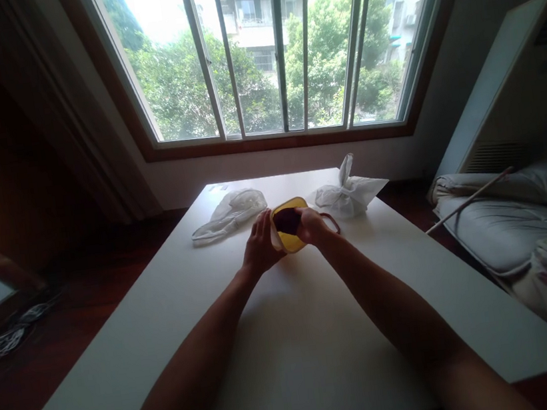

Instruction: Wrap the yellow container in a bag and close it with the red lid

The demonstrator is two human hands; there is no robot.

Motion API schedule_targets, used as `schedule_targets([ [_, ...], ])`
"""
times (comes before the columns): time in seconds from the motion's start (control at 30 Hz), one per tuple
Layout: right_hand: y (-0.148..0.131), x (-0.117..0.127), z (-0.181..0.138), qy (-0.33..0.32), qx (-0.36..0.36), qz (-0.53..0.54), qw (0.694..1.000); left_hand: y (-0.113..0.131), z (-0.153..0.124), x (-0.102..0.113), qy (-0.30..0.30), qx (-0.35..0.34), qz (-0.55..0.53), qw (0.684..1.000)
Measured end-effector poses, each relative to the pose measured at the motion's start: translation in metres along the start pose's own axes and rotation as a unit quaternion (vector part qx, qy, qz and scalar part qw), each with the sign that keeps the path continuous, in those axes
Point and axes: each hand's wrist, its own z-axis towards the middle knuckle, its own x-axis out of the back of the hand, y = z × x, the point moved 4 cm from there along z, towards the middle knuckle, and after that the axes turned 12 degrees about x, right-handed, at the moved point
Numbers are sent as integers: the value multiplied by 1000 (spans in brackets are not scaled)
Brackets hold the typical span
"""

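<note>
A small container with a yellow inside (294, 241) is tipped so that its mouth faces me, above the middle of the white table. A reddish-brown loop handle (332, 222) sticks out on its right. My left hand (261, 241) grips the container's left side, thumb below and fingers along the outer wall. At the mouth, my right hand (310, 225) is closed on a dark maroon item (286, 221) lying partly inside the container. Shadow hides what kind of item it is.
On the white table (294, 363) lie a crumpled clear plastic bag (231, 212) at far left and a knotted white plastic bag (350, 193) at far right. A padded sofa (503, 228) with a thin stick (469, 199) stands right. Cables (9, 337) lie on the floor left.
</note>
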Motion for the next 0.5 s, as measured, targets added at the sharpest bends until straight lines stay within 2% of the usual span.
schedule_targets([
  [0.1,0,-2,1,11,2,53,999,1,0,0,0,-5,1,1000],
  [0.3,-1,-4,8,29,57,172,983,2,-2,-2,-9,-1,10,1000],
  [0.5,4,-15,2,26,45,211,976,4,-3,-2,-7,-14,8,1000],
])
